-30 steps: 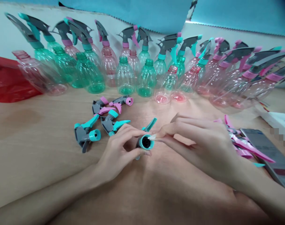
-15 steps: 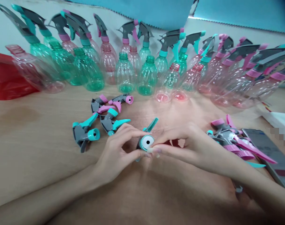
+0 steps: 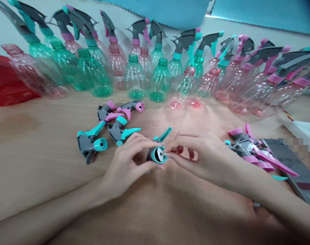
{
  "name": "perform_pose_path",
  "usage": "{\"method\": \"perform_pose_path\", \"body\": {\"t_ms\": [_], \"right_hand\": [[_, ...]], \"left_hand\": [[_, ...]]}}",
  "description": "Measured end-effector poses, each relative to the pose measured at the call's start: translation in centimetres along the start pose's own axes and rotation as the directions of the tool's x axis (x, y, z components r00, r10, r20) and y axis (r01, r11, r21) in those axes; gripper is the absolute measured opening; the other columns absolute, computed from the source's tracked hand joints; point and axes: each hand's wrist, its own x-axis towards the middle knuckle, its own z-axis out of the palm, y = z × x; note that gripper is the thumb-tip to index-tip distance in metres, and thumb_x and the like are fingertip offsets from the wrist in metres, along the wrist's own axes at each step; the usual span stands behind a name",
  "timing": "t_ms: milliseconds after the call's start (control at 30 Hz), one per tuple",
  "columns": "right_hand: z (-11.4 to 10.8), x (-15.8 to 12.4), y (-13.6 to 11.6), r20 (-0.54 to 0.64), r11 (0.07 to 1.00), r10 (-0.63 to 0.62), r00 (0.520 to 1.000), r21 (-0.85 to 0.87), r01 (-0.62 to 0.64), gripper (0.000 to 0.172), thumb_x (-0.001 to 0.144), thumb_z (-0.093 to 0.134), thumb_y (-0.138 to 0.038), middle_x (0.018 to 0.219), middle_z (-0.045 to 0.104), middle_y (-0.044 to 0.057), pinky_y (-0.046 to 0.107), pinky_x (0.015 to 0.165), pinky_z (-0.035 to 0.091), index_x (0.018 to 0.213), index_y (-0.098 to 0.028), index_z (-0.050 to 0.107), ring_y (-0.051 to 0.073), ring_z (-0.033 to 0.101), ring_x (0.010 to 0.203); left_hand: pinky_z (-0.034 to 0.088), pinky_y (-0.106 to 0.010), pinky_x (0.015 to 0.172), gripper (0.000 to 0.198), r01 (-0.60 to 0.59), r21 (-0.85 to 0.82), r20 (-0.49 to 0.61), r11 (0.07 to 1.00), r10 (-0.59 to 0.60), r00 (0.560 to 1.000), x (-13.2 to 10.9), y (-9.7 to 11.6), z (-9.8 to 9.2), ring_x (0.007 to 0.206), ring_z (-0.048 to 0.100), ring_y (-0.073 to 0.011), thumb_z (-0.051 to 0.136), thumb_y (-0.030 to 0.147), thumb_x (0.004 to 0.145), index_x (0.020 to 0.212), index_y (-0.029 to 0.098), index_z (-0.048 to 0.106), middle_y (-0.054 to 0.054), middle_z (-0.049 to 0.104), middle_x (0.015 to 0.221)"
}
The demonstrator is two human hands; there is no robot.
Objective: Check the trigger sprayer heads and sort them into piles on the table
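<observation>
the left fingers (image 3: 144, 145) grip a teal-collared spray head (image 3: 152, 155); the right fingers (image 3: 181, 140) pinch a white disc (image 3: 159, 150).

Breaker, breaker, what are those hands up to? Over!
Left hand gripping turquoise-collared spray head. Right hand pinching white disc, tilted in its opening. Loose spray heads either side, not blocking.

Spray head (image 3: 153, 155): body mostly hidden behind left hand (image 3: 130, 156). Red bag (image 3: 9, 86), far left of spray head: cut off by frame. Phone (image 3: 304, 177), right of spray head: cropped, partly covered.
</observation>
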Motion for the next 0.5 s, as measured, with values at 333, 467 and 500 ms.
{"method": "perform_pose_path", "body": {"t_ms": [333,467,500], "right_hand": [[0.32,-0.10,-0.13,-0.021,0.999,-0.007,1.000,-0.034,0.006,0.015,0.083,0.057,-0.016,0.079,0.062,-0.006,0.022,0.053,0.037,0.093,-0.023,0.065,0.007,0.049,0.058],[0.45,-0.18,0.01,-0.036,0.997,-0.068,0.997,-0.038,0.067,0.018,0.081,0.060,-0.015,0.078,0.061,-0.005,0.020,0.053,0.037,0.096,-0.023,0.065,0.006,0.049,0.057],[0.44,-0.19,0.00,-0.037,0.996,-0.078,0.996,-0.035,0.077,0.018,0.081,0.060,-0.015,0.077,0.061,-0.005,0.020,0.054,0.037,0.096,-0.023,0.065,0.006,0.049,0.057]], "left_hand": [[0.044,-0.034,0.076,0.028,-0.009,0.010,0.004,1.000,0.009,1.000,-0.12,-0.27,0.01,0.082,0.055,-0.0187,0.077,0.023,0.072,0.098,0.021,0.067,-0.001,0.066,0.083],[0.044,-0.034,0.077,0.026,-0.015,0.009,0.014,1.000,0.015,1.000,-0.09,-0.27,0.05,0.083,0.054,-0.0185,0.077,0.021,0.072,0.096,0.021,0.067,-0.001,0.066,0.084],[0.044,-0.034,0.077,0.026,-0.017,0.009,0.017,1.000,0.017,1.000,-0.11,-0.27,0.03,0.083,0.054,-0.0185,0.077,0.021,0.072,0.096,0.020,0.067,-0.001,0.066,0.084]]}}
